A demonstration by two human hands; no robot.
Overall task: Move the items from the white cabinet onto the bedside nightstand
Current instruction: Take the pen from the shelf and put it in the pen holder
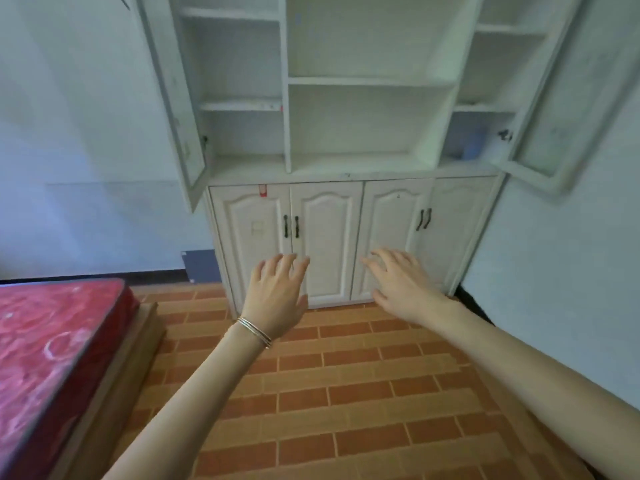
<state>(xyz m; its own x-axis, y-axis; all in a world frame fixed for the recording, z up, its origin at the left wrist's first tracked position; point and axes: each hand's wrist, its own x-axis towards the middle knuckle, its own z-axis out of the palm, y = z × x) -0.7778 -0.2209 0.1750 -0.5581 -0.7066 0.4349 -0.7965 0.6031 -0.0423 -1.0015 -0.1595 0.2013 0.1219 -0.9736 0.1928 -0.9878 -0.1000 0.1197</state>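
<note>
The white cabinet [356, 174] stands ahead against the wall, its two upper glass doors swung open and its four lower doors closed. A blurred blue item [467, 142] sits in the lowest right upper compartment. The other shelves show nothing. My left hand [278, 292], with thin bangles on the wrist, and my right hand [401, 284] are both stretched forward with fingers spread, holding nothing, in front of the lower doors and apart from them. No nightstand is in view.
A bed with a red mattress [52, 348] on a wooden base fills the lower left. The open left door [173, 98] and open right door [554, 109] jut out at head height. Brick-patterned floor [346, 393] lies between me and the cabinet.
</note>
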